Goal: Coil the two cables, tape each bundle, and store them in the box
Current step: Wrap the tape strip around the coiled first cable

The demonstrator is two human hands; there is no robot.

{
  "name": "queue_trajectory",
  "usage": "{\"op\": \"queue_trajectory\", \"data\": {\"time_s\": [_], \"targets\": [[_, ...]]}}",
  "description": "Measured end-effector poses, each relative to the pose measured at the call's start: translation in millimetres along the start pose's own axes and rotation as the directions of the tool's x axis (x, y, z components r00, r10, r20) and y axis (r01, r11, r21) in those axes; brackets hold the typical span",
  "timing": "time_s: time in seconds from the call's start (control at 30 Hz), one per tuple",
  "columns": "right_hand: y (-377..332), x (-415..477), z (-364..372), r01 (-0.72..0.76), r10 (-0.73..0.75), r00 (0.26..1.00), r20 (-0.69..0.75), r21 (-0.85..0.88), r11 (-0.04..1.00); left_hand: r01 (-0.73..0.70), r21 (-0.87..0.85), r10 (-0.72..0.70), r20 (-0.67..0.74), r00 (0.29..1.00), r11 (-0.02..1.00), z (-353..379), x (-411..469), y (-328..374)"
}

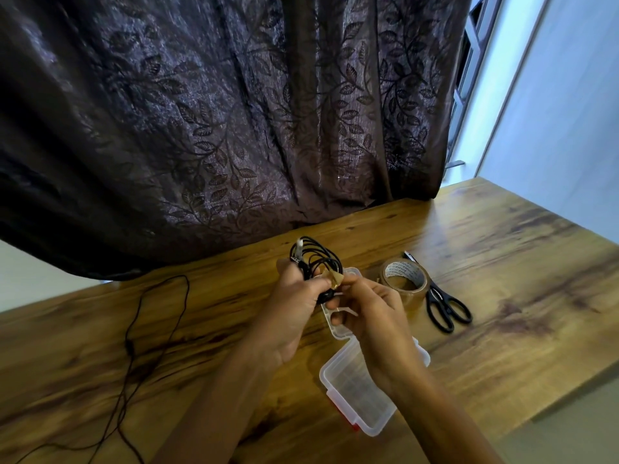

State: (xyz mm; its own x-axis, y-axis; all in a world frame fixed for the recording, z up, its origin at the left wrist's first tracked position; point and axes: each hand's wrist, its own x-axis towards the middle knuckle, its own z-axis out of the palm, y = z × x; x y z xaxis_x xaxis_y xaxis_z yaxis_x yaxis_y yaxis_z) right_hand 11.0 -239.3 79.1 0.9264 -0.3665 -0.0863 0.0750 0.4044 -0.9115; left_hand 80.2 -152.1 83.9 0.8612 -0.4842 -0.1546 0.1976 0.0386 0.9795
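The coiled black cable (316, 259) sits at frame centre, gripped in the left hand (294, 299). The right hand (371, 309) pinches a brown tape strip (335, 278) against it. Below the hands lies the open clear plastic box (355, 396). A loose black cable (134, 329) trails at lower left, and a brown tape roll (407, 279) and black scissors (445, 304) lie to the right.

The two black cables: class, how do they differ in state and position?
The coiled cable is looped, gripped by the left hand above the table; the loose cable lies uncoiled on it. The right hand pinches tape at the coiled cable; the loose cable has none. Both are thin and black.
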Motion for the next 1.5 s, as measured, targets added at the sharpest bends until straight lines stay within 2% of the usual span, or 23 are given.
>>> {"op": "queue_trajectory", "data": {"time_s": [0.1, 0.23, 0.33, 0.43, 0.6, 0.77, 0.93, 1.0, 1.17, 1.33, 1.5], "targets": [[-0.4, 0.4, -0.9, -0.066, 0.062, 0.997, 0.045, 0.098, 0.993, -0.017, 0.016, 0.018, -0.018, 1.000, 1.000, 1.2, 1.3, -2.3], [3.0, 1.9, -4.5, -0.069, 0.053, 0.991, 0.124, 0.125, 0.990, 0.007, 0.022, -0.007, 0.015, 1.000, 1.000, -2.1, 1.8, -2.6], [4.0, 3.7, -8.4, -0.103, 0.074, 0.980, 0.185, 0.155, 0.982, 0.050, -0.047, -0.046, 0.073, 0.996, 0.998, -5.1, 1.4, 5.6], [2.7, 5.9, -13.0, -0.173, 0.112, 0.958, 0.263, 0.225, 0.959, 0.113, -0.150, -0.083, 0.195, 0.977, 0.982, -7.5, -0.8, 12.7], [4.7, 10.3, -22.9, -0.240, 0.133, 0.920, 0.370, 0.262, 0.935, 0.180, -0.227, -0.099, 0.329, 0.939, 0.957, -10.1, -5.5, 15.0], [11.1, 15.7, -31.8, -0.321, 0.158, 0.873, 0.461, 0.300, 0.898, 0.216, -0.237, -0.139, 0.304, 0.943, 0.947, -8.7, -3.6, 12.5], [8.8, 14.5, -34.3, -0.397, 0.180, 0.836, 0.518, 0.347, 0.850, 0.168, -0.187, -0.127, 0.214, 0.968, 0.968, -4.7, -2.9, 9.9], [5.8, 12.3, -31.4, -0.377, 0.179, 0.847, 0.500, 0.329, 0.866, 0.155, -0.158, -0.125, 0.183, 0.975, 0.975, -1.8, -4.0, 7.6], [5.3, 9.4, -22.1, -0.187, 0.141, 0.941, 0.307, 0.125, 0.974, 0.162, -0.126, -0.140, 0.171, 0.975, 0.979, 2.1, -8.1, 5.9], [5.5, 7.3, -21.8, -0.081, 0.067, 0.978, 0.196, 0.063, 0.995, 0.165, -0.156, -0.147, 0.116, 0.982, 0.974, 0.7, -7.1, 7.2], [5.9, 6.7, -21.3, -0.027, 0.019, 0.989, 0.148, 0.049, 0.998, 0.166, -0.151, -0.163, 0.031, 0.986, 0.975, 0.0, -5.5, 4.9]]}}
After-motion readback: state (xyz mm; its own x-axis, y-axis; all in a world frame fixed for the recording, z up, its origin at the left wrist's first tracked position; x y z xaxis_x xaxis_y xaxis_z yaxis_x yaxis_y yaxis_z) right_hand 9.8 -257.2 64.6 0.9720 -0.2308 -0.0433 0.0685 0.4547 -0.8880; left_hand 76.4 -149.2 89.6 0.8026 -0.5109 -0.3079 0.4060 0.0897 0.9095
